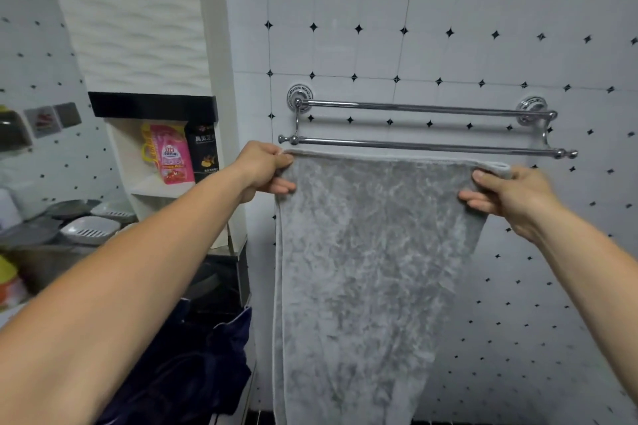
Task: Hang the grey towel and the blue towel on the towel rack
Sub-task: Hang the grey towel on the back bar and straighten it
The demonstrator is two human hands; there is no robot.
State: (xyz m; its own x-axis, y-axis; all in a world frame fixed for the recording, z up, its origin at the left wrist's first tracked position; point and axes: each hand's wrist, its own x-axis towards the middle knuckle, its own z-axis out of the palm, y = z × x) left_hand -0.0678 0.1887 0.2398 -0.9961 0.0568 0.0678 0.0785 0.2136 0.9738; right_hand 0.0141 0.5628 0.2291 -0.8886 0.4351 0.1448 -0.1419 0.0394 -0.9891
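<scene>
dark blue fabric towel (pixel 193 366) sat bunched low left, not hung | pink plastic pouch (pixel 172 157) on shelf (pixel 152 188), label read 立白, rest illegible | left hand (pixel 266 169) grip pinched top corner of grey plush towel (pixel 376 252) | towel held taut just below chrome two-bar towel rack (pixel 424 145), probably to drape evenly | right hand (pixel 507 193) grip pinched opposite corner

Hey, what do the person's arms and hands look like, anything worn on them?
Nothing worn. The left hand and right hand are ungloved, no rings or watch visible. The left forearm and right forearm are bare, with no sleeve in the picture.
</scene>
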